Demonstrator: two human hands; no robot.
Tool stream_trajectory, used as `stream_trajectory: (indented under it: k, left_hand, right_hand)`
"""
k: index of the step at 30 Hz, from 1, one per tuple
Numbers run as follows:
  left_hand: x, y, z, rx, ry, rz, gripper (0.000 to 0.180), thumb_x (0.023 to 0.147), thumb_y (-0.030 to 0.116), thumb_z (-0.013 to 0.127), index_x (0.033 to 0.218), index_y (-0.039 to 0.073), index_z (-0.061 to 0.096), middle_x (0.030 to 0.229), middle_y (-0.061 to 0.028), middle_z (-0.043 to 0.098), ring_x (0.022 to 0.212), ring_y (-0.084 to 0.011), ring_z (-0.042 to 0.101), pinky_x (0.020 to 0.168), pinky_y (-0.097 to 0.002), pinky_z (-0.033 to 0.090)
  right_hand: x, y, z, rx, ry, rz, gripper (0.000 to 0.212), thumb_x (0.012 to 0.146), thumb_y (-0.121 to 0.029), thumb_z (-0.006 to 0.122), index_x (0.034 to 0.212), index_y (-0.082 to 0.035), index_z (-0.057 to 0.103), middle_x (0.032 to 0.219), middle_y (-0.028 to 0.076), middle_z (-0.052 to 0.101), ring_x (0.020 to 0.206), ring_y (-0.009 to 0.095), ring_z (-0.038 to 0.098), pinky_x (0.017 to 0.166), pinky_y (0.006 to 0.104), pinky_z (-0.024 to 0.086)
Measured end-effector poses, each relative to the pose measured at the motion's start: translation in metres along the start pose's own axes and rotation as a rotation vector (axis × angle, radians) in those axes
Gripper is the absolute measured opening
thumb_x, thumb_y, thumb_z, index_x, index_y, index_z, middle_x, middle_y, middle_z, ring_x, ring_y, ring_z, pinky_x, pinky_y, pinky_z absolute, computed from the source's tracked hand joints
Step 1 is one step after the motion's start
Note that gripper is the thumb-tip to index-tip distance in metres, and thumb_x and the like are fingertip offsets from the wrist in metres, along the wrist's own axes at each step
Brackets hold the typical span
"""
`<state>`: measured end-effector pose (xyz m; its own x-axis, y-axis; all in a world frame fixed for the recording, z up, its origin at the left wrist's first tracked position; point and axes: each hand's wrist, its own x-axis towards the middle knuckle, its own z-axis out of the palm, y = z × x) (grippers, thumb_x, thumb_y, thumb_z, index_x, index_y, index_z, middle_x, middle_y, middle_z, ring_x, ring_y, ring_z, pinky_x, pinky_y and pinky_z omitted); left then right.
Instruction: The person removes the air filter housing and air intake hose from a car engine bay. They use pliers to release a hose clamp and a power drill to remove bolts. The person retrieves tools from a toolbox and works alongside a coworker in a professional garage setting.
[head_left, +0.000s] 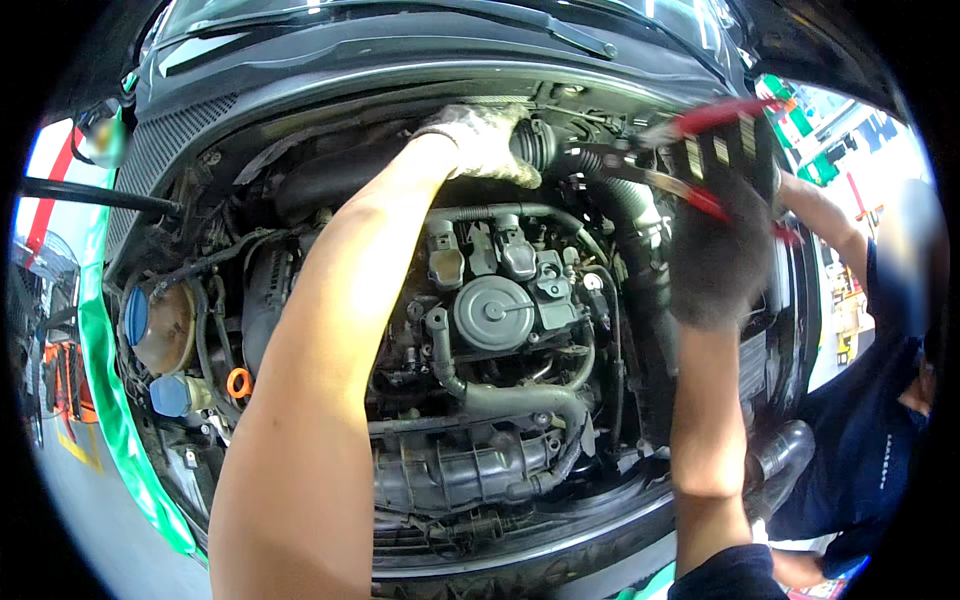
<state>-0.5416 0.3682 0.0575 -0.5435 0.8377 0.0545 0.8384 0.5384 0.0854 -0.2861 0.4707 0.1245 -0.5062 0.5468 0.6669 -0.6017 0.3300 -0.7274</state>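
While a green fender cover (122,430) lines the left side, the coolant expansion tank (165,330) sits just inside it, with an orange dipstick ring (232,384) to its right and nearer. At far centre, the white-gloved left hand (485,145) has its fingers curled, thumb apart, around a black ribbed hose cuff (538,145). Nearer, ignition coils (447,262) stand behind a round grey cover (493,312). Right of the cuff, a corrugated hose (622,188) runs rightward and nearer. The dark-gloved right hand (722,245), blurred, appears closed around red-handled pliers (708,119); their handles are spread and their head points left toward the cuff. Whether the tips grip anything cannot be told. At far right is a co-worker's forearm (835,222).

The step in hand appears to be plier work at the hose joint. The next move calls for a steady cuff, tips seated squarely, and clearance from adjacent hoses.
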Motion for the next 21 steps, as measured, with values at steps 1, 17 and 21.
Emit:
stream_trajectory:
  k: [1, 17, 21]
  left_hand:
    - [0.001, 0.003, -0.002, 0.015, -0.022, -0.025, 0.118, 0.070, 0.078, 0.077, 0.162, 0.021, 0.031, 0.156, -0.0218, 0.048, 0.142, -0.0403, 0.049, 0.118, -0.0477, 0.042]
    - [-0.374, 0.194, -0.133, -0.902, -0.357, 0.001, 0.058, 0.100, 0.041, 0.066, 0.149, 0.013, 0.052, 0.151, -0.0119, 0.055, 0.133, -0.0308, 0.059, 0.114, -0.0436, 0.047]
    - [-0.547, 0.254, -0.114, -1.123, -0.595, 0.140, 0.049, 0.103, 0.027, 0.063, 0.146, 0.006, 0.055, 0.145, -0.0148, 0.059, 0.133, -0.0304, 0.057, 0.114, -0.0371, 0.043]
  right_hand:
    - [-0.012, -0.027, -0.008, -0.069, 0.027, -0.012, 0.059, 0.097, -0.008, 0.063, 0.153, -0.004, 0.045, 0.147, 0.018, 0.055, 0.139, 0.033, 0.052, 0.108, 0.0467, 0.053]
    - [-0.273, -0.331, -0.075, 0.597, 0.328, 0.996, 0.074, 0.080, -0.029, 0.084, 0.139, 0.002, 0.052, 0.106, 0.011, 0.068, 0.107, 0.033, 0.066, 0.101, 0.0518, 0.050]
    - [-0.287, -0.393, -0.062, 0.841, 0.335, 0.839, 0.039, 0.075, -0.018, 0.082, 0.102, -0.016, 0.052, 0.080, -0.001, 0.049, 0.079, 0.018, 0.051, 0.083, 0.0392, 0.040]
